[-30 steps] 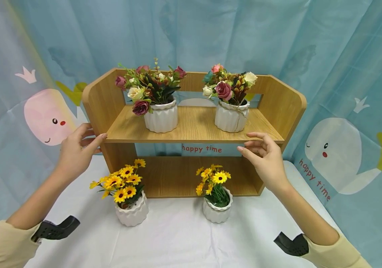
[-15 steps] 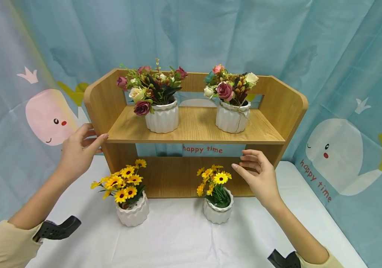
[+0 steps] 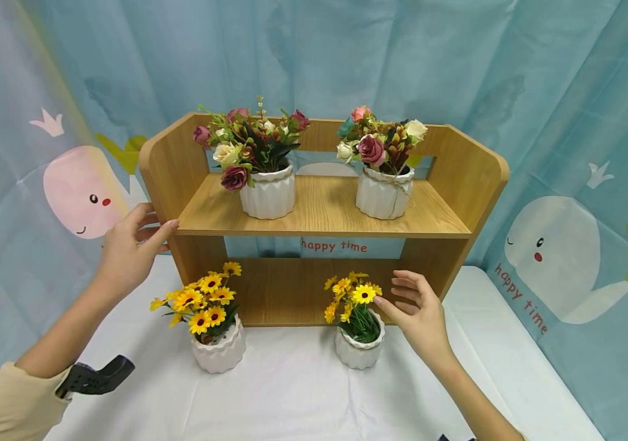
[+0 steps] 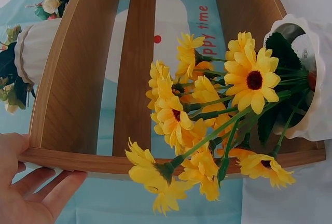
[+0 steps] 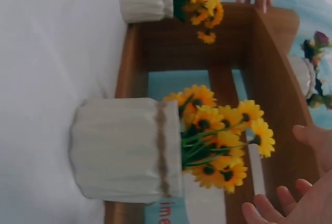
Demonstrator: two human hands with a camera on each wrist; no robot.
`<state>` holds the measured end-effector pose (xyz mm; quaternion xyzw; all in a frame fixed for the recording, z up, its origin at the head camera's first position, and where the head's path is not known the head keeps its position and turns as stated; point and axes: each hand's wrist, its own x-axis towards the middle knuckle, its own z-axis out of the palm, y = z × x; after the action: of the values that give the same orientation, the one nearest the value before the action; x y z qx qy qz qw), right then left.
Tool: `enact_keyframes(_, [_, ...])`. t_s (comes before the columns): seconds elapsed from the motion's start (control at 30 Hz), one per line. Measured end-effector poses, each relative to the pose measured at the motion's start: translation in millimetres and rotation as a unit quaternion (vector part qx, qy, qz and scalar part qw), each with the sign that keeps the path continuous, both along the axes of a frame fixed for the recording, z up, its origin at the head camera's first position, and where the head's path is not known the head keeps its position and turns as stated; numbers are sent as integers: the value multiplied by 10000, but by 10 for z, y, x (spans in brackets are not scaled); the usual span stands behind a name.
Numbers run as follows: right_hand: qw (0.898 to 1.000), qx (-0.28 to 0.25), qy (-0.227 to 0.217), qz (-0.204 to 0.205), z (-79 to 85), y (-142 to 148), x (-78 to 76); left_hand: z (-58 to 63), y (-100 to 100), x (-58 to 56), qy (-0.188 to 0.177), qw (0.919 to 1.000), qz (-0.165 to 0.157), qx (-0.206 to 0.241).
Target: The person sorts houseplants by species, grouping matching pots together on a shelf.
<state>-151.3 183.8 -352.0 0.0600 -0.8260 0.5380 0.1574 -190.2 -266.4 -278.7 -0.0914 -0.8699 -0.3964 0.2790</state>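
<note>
My left hand (image 3: 132,245) holds the left side panel of a two-tier wooden shelf (image 3: 314,233), thumb at the front edge and fingers along the outer face. Just below that hand stands a white ribbed pot of yellow artificial sunflowers (image 3: 219,349), seen close up in the left wrist view. My right hand (image 3: 421,318) is empty, fingers loosely bent and apart. Its thumb tip overlaps the edge of the flowers in a second white sunflower pot (image 3: 359,354). Both sunflower pots are upright on the white cloth in front of the shelf.
On the upper tier sit two white pots of artificial roses, a left rose pot (image 3: 268,195) and a right rose pot (image 3: 384,195). Behind hangs a blue curtain (image 3: 325,55) with whale prints. White cloth (image 3: 280,398) covers the table.
My right hand has come down from the upper tier's front edge, leftward and toward me, to the right sunflower pot. My left hand keeps its place on the shelf.
</note>
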Motion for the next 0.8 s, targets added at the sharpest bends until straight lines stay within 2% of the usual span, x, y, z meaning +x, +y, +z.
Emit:
enact_keyframes(0.23, [9999,119,51,-74,-195,6,45,9,24,19,-32,10000,-5,63])
enact_keyframes(0.43, [10000,23,-43,-60,-303,-8,78,4,24,10,-49,10000,-5,59])
enact_keyframes(0.8, [9995,158,-242,-89,-482,-57,115,5,33,18,-31,9999,-46,102])
